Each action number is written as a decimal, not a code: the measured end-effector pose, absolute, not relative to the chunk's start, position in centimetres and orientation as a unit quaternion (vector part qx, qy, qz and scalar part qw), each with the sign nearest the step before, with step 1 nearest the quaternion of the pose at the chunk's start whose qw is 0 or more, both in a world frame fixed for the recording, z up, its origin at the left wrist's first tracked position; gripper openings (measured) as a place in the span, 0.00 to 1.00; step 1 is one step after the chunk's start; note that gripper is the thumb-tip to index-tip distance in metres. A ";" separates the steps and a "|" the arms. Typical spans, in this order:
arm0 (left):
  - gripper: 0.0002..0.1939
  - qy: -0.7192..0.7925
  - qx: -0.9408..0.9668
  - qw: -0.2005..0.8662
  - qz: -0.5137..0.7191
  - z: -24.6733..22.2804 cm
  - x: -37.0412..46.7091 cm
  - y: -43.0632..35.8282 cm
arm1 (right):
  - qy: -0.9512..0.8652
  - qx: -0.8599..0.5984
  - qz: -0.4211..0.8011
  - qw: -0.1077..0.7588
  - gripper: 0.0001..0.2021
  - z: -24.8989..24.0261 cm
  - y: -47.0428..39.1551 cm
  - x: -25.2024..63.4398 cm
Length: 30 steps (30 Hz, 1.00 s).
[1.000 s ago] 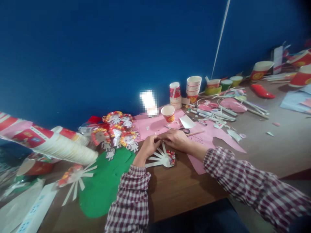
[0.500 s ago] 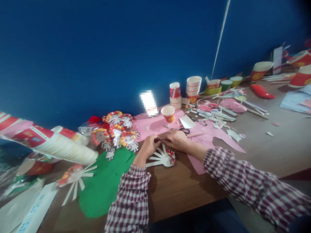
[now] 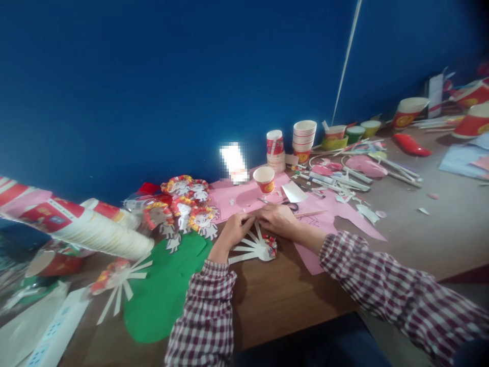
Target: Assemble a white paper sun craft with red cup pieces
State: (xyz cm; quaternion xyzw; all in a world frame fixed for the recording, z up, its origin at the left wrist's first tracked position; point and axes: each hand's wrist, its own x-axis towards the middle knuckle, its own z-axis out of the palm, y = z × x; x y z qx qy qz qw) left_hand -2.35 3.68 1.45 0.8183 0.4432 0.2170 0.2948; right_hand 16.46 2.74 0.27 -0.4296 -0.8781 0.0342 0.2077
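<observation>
A paper cup cut into fanned white strips (image 3: 256,251), with a curled red and yellow edge at its right, lies over the brown table in front of me. At its far side my left hand (image 3: 237,230) is closed, thumb and fingers pinching around the strip ends. My right hand (image 3: 275,219) meets it there, its fingers bent down and closed on the same cut cup. The fingertips of both hands almost touch, and they hide the far strips. Just beyond stands a white-rimmed paper cup (image 3: 264,179) on pink paper (image 3: 233,199).
Scissors (image 3: 292,206) lie beside my right hand. Lion-like paper cut-outs (image 3: 183,211) and green paper (image 3: 160,295) are to the left, near a long cup stack (image 3: 107,239) and another cut cup (image 3: 122,278). Pens (image 3: 340,179) and scraps lie right; a blue wall (image 3: 114,92) rises behind.
The hands stay nearly in place, with only slight finger movement. The cut cup's red edge has shifted a little to the right.
</observation>
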 end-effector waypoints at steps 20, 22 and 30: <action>0.14 0.459 0.827 0.251 0.206 0.9 -2.5 3.9 | -0.878 -0.427 0.040 0.213 0.12 -0.4 2.9 16.4; 0.13 0.461 0.824 0.252 0.211 0.9 -2.5 3.8 | -0.876 -0.427 0.049 0.218 0.13 -0.3 2.9 16.4; 0.12 0.467 0.815 0.269 0.214 1.1 -2.4 3.6 | -0.873 -0.423 0.063 0.233 0.13 0.1 2.6 16.4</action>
